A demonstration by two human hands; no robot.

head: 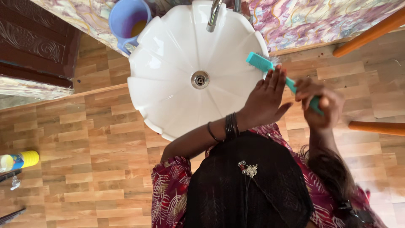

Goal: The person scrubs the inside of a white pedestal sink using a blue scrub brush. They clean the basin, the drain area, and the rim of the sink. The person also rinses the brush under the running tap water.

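Observation:
I stand at a white scalloped sink [168, 80] with a chrome tap [214, 14] and a metal drain [200, 79]. My right hand [321, 103] grips the handle of a teal hairbrush [263, 64], whose head lies over the sink's right rim. My left hand [266, 99], with dark bangles at the wrist, reaches across with fingers spread and touches the brush just below its head. Loose dark hair [333, 177] hangs down by my right arm.
A blue plastic jug [126, 19] stands behind the sink on the left. A yellow and blue spray can [19, 160] lies on the wood-pattern floor at far left. Orange wooden poles [371, 31] cross at right. A dark carved wooden door [33, 42] is at top left.

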